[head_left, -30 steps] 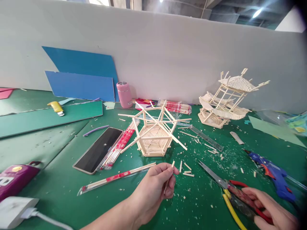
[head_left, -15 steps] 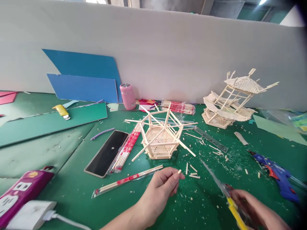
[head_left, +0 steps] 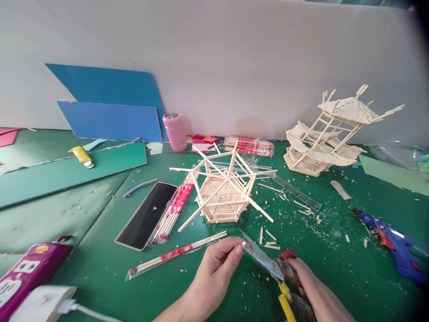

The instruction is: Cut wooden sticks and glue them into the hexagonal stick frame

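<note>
My left hand (head_left: 217, 268) is closed in a pinch on a short wooden stick (head_left: 244, 244), of which only the pale end shows at the fingertips. Close to that end are the metal blades of the scissors (head_left: 263, 258). My right hand (head_left: 303, 273) is wrapped round their handles, which show red and yellow parts. I cannot tell whether the blades touch the stick. Just beyond both hands stands a six-sided frame of wooden sticks (head_left: 223, 219) with a slatted floor. Several short cut sticks (head_left: 271, 247) lie between the frame and the scissors.
A stick pavilion (head_left: 323, 154) leans at the back right, with a blue glue gun (head_left: 389, 241) nearer. Packets of sticks (head_left: 177, 208), a phone (head_left: 146, 217) and a purple power strip (head_left: 36, 273) lie left. A pink flask (head_left: 176, 133) stands behind.
My right hand has brought the scissors leftward, so the blades are now beside the stick in my left hand. My left hand has shifted slightly left. The camera view has tilted a little downward.
</note>
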`<state>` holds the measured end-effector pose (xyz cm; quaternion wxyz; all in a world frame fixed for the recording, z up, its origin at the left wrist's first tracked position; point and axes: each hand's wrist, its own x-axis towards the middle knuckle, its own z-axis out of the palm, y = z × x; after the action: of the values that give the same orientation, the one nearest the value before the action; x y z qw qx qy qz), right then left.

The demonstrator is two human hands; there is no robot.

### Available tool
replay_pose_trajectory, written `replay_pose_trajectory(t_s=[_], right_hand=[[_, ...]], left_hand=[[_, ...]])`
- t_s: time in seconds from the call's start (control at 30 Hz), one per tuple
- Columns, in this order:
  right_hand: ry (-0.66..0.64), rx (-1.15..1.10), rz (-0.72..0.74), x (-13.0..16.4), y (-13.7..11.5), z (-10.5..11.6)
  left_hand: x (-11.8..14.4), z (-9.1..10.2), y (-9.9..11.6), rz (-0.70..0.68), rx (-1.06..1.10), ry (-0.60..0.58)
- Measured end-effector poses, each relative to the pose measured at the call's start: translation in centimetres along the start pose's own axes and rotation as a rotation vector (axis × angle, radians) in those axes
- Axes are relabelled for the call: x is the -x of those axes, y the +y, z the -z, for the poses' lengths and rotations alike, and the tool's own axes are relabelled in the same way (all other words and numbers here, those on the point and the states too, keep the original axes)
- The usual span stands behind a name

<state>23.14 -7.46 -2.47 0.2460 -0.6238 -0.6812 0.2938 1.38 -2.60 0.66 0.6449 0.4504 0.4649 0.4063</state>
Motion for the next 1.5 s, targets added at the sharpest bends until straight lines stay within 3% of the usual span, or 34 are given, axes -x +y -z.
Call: replay_pose_trajectory(t_s=[0.13, 0.4, 0.53, 0.7, 0.9, 1.23, 1.5], right_hand=[[-0.004, -0.027, 0.009, -1.0, -1.2, -0.4], [0.032, 0.04, -0.015, 0.9, -4.0, -1.0], [-0.004, 0.054, 0.004, 1.4, -3.2, -1.1], [-0.156, 0.066, -0.059, 1.0, -2.2, -0.5], [-0.297, 0.092, -0.067, 0.9, -1.7, -0.4], [-0.238, 0.049, -0.017, 1.1, -1.9, -0.1], [-0.234, 0.041, -0.145, 1.7, -2.5, -0.7]], left_hand=[[0.0, 0.2, -0.4, -0.03, -0.055, -0.039], [0.1, 0.6, 0.0, -0.093, -0.204, -0.124], [0.0, 1.0, -0.3, -0.157, -0.255, -0.161], [-0.3, 1.1, -0.5, -0.332, -0.343, -0.176], [-0.1, 1.1, -0.2, -0.346, -0.411, -0.183], [0.1, 1.1, 0.1, -0.382, -0.445, -0.202], [0.6, 1.0, 0.3, -0.537, -0.611, -0.198]])
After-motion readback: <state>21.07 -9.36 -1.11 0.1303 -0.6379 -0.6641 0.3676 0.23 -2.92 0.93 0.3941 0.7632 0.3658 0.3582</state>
